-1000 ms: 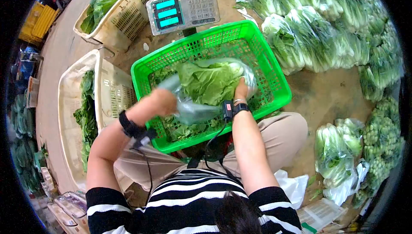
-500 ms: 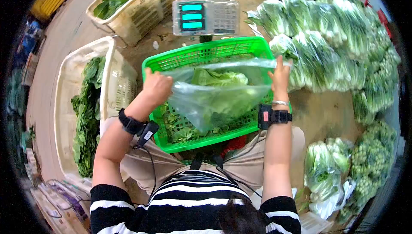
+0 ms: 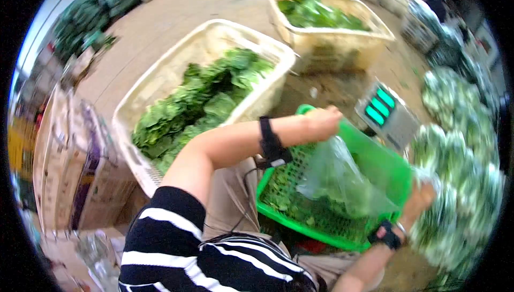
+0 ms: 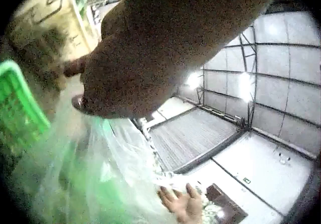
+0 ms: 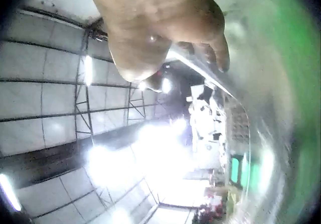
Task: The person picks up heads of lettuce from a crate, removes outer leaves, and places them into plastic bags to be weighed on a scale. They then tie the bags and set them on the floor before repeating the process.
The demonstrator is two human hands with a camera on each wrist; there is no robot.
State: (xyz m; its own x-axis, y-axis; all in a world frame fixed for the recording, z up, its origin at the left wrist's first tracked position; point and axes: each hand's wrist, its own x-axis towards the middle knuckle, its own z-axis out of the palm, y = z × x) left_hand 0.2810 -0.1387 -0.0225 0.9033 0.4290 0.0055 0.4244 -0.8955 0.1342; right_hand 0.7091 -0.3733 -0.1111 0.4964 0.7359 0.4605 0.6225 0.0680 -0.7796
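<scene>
A clear plastic bag (image 3: 334,171) is stretched between both hands above a green basket (image 3: 316,229). My left hand (image 3: 323,124) grips one upper edge of the bag near the basket's far left corner; it looms dark in the left wrist view, with the bag (image 4: 95,179) hanging below it. On the other side, my right hand (image 3: 419,202) pinches the opposite edge by the basket's right rim. Fingers and bag edge meet in the right wrist view, where the right hand (image 5: 165,20) fills the top. Green leafy vegetable (image 3: 334,206) shows blurred through the plastic.
A scale (image 3: 388,115) with lit displays stands just behind the basket. Two cream crates (image 3: 214,27) (image 3: 337,51) hold leafy greens at left and back. Bagged greens (image 3: 455,185) lie in rows on the right. Cartons (image 3: 61,169) stand at far left.
The head view has swung left. A second ago the right hand was at the vegetable's base; since then it has moved to the bag's edge, and both hands hold the bag spread.
</scene>
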